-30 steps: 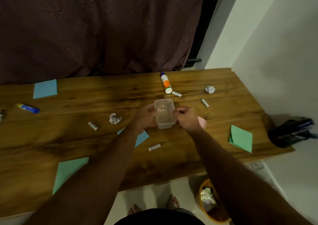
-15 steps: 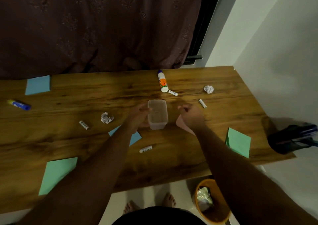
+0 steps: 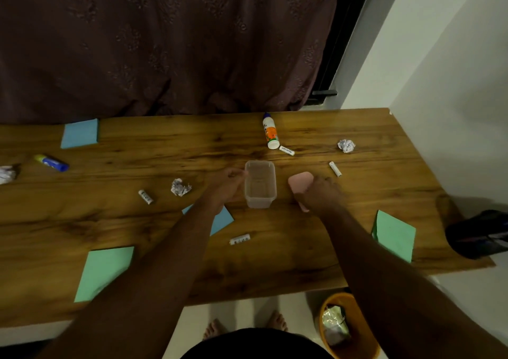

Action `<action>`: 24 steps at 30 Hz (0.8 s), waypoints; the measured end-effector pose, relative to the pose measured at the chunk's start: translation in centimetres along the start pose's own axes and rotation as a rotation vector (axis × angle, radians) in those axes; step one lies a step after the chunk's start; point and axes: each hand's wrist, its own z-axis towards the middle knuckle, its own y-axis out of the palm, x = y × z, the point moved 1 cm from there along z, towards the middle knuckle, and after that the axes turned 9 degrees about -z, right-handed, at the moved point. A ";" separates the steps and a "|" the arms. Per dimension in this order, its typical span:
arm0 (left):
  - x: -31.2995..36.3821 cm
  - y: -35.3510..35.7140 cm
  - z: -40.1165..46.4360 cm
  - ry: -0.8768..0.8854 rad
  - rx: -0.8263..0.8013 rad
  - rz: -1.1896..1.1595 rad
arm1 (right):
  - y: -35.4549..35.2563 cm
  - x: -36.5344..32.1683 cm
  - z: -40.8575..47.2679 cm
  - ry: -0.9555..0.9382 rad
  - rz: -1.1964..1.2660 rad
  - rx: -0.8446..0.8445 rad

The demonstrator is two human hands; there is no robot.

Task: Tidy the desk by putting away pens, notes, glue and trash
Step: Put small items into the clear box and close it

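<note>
Clear container (image 3: 260, 184), lid off, centre of desk (image 3: 302, 248): gripped at L side by left hand (image 3: 228, 185). Pink lid (image 3: 300, 183) held by right hand (image 3: 320, 195), just R of container.

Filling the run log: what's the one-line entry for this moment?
left hand: holds clear container | right hand: holds pink lid beside it | container: open, looks empty

I had one view only, from the camera on the person's head. It looked forward and steeply down over the wooden desk (image 3: 302, 262), close enough that both forearms filled the lower frame. It faced the dark curtain (image 3: 165, 42) behind the desk; the floor and an orange bin (image 3: 354, 317) showed beneath.
</note>
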 end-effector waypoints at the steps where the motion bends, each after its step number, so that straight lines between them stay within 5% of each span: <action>1: 0.1 -0.2 -0.1 0.008 0.011 -0.004 | -0.1 -0.4 -0.1 0.016 0.013 0.026; 11: 0.3 -3.0 -1.5 0.087 0.037 0.024 | -0.1 -2.1 -0.7 0.092 -0.005 0.121; 15: 0.1 -4.4 -1.8 0.163 0.065 0.016 | -2.8 -3.9 -2.4 0.028 0.193 0.427; 19: 0.5 -5.9 -2.0 0.230 0.104 -0.001 | -6.3 -8.1 -6.8 -0.303 0.429 0.655; 21: 0.7 -6.2 -2.1 0.235 0.093 -0.014 | -6.7 -10.4 -9.0 -0.550 0.366 0.571; 24: 0.5 -6.9 -2.4 0.239 0.073 -0.009 | -4.0 -13.1 -10.9 -0.756 0.054 0.083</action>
